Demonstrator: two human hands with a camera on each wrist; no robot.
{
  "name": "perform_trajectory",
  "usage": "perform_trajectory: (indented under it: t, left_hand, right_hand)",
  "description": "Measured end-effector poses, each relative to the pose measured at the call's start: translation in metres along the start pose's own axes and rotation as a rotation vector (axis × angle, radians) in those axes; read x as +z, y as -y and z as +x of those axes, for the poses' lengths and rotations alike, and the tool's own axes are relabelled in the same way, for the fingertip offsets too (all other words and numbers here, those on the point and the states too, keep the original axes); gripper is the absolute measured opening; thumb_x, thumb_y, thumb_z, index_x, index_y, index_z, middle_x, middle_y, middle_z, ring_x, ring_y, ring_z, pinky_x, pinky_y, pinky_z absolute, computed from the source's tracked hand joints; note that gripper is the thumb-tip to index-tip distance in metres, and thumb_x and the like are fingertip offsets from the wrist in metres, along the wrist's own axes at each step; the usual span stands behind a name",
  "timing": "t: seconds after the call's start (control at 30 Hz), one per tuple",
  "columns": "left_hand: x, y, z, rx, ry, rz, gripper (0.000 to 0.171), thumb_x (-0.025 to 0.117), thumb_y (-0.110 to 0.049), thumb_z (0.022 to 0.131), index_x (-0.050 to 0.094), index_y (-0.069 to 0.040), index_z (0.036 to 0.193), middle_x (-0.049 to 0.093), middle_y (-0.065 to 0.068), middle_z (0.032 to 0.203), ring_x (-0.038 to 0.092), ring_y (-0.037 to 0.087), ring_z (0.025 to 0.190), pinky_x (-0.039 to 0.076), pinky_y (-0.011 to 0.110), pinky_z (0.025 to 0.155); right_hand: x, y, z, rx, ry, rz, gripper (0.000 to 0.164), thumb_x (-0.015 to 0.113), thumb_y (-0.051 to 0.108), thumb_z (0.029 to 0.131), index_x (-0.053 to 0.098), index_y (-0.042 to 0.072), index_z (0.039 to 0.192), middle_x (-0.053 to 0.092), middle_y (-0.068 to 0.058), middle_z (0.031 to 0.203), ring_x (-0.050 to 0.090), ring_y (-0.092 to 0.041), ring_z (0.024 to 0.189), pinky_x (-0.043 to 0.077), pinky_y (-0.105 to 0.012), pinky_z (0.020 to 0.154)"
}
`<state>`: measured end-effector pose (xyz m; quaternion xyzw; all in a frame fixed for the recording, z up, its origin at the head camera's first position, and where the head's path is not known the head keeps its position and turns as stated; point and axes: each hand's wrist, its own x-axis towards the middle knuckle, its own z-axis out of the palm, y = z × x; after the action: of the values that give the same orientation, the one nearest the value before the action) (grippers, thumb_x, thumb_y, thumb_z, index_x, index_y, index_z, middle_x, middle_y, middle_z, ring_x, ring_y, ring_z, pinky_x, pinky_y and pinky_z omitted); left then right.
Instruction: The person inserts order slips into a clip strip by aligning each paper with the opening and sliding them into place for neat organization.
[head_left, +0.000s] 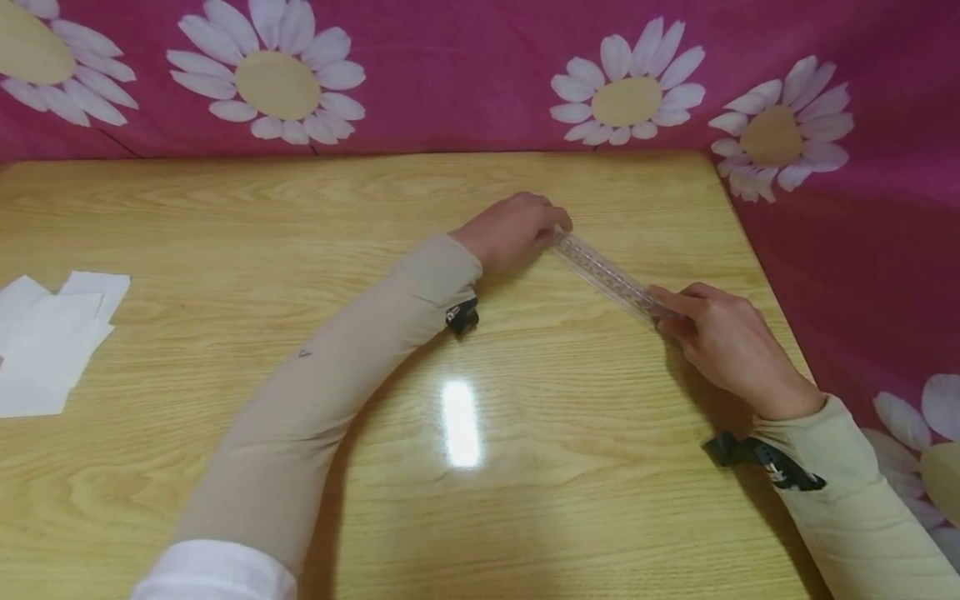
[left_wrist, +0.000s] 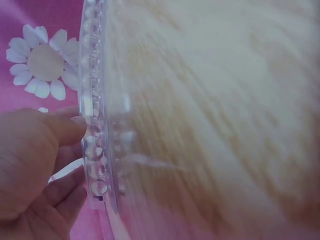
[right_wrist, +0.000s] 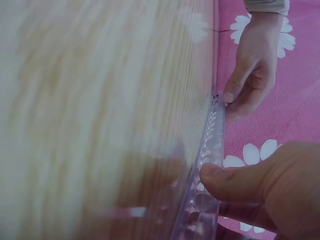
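Note:
A long, narrow clear plastic strip (head_left: 609, 275) with a row of round shapes along it is held slantwise at the right of the table. In the head view my left hand (head_left: 513, 229) pinches its far end, and the left wrist view shows the thumb (left_wrist: 72, 131) against the strip (left_wrist: 95, 100) with fingers behind it. The near end is between the thumb and fingers of my right hand (head_left: 731, 346). From the right wrist, both hands appear along the strip (right_wrist: 212, 135). Whether it touches the table I cannot tell.
Several overlapping white paper pieces (head_left: 52, 342) lie at the table's left edge. Behind and to the right of the wooden table (head_left: 225, 217) hangs a magenta cloth (head_left: 457, 75) with white flowers. Each wrist carries a small black camera.

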<state>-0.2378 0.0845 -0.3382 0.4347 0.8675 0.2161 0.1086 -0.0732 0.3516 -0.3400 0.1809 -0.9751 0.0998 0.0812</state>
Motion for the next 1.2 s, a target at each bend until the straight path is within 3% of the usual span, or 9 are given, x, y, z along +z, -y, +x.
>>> perform_trajectory:
  t: [0.5,0.7,0.93,1.2]
  left_hand:
    - [-0.002,0.006,0.001,-0.042,-0.012,0.01,0.031,0.058,-0.013,0.106,0.069,-0.016,0.134,0.071,0.004,0.137,0.066,0.021,0.129,0.048,0.032,0.113]
    - [-0.004,0.007,-0.002,-0.029,-0.018,0.044,0.029,0.062,-0.016,0.104,0.071,-0.017,0.131,0.074,0.006,0.13,0.07,0.022,0.118,0.052,0.032,0.108]
    - [-0.007,0.008,-0.009,-0.036,-0.011,0.094,0.031,0.059,-0.007,0.104,0.071,-0.016,0.131,0.074,0.007,0.13,0.069,0.018,0.101,0.054,0.032,0.099]
    - [-0.013,0.009,-0.024,-0.085,0.012,0.153,0.031,0.062,-0.014,0.102,0.07,-0.021,0.132,0.073,0.006,0.131,0.07,0.024,0.121,0.053,0.034,0.108]
  right_hand:
    - [0.0,0.004,0.003,0.032,0.017,-0.017,0.04,0.076,0.001,0.088,0.071,0.004,0.128,0.072,-0.021,0.09,0.064,-0.031,0.068,0.051,-0.05,0.06]
    - [0.0,0.006,0.007,0.025,0.005,-0.033,0.04,0.077,0.001,0.087,0.073,0.005,0.126,0.072,-0.022,0.088,0.066,-0.035,0.07,0.052,-0.054,0.062]
    - [0.001,0.008,0.014,0.009,0.012,-0.038,0.037,0.076,0.002,0.089,0.074,0.005,0.125,0.072,-0.02,0.086,0.066,-0.034,0.069,0.053,-0.054,0.061]
    - [0.002,0.01,0.025,0.002,0.018,-0.046,0.035,0.074,0.001,0.09,0.074,0.006,0.124,0.072,-0.019,0.086,0.067,-0.035,0.072,0.054,-0.054,0.062]
